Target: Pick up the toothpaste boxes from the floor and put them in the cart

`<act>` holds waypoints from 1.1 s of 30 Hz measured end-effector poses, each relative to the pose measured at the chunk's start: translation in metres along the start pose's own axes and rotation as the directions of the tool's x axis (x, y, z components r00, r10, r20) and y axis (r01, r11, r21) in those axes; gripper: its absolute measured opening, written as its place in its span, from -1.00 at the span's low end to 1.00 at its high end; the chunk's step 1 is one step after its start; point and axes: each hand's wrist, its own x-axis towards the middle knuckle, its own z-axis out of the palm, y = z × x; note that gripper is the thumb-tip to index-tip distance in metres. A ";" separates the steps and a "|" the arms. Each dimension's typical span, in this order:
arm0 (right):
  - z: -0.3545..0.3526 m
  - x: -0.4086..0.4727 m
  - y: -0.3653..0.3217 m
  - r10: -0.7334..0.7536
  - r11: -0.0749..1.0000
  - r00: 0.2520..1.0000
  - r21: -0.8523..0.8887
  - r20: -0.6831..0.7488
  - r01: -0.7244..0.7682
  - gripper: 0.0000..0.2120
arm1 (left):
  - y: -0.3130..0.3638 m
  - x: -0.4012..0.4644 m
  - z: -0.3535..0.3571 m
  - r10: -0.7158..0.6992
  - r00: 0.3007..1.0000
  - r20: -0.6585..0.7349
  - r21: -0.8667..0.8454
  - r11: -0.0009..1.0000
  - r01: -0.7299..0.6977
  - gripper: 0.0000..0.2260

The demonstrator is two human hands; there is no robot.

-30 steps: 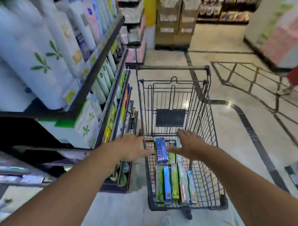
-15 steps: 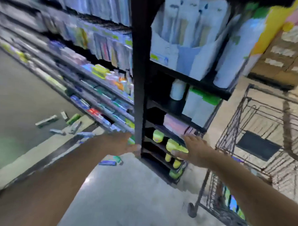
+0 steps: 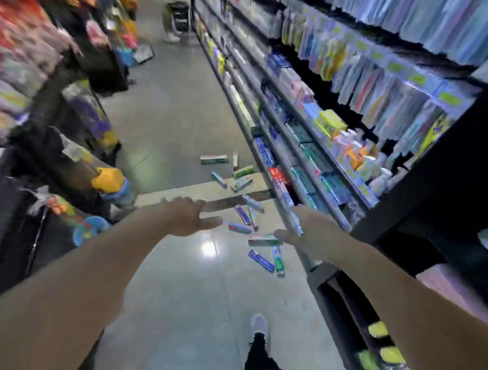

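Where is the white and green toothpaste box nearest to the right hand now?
In the head view, the white and green box lies flat on the floor just left of the right hand, beside the shelf base.

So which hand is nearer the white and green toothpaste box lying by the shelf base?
Right. The right hand hovers beside that box; the left hand is farther off, across the floor.
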 end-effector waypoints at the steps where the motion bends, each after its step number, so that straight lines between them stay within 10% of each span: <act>1: -0.006 0.010 -0.004 -0.021 0.999 0.999 -0.036 0.043 0.023 -0.16 | -0.006 0.008 -0.004 -0.031 0.999 0.014 -0.006 1.000 0.031 -0.31; 17: -0.073 0.284 -0.041 -0.146 0.977 0.969 -0.124 0.198 0.173 -0.12 | -0.096 0.171 -0.097 -0.220 0.973 0.069 -0.080 0.971 0.225 -0.15; 33: -0.086 0.558 -0.179 -0.033 0.991 0.974 -0.118 0.223 0.061 -0.20 | -0.306 0.386 -0.220 -0.079 0.993 0.084 -0.019 0.997 0.081 -0.19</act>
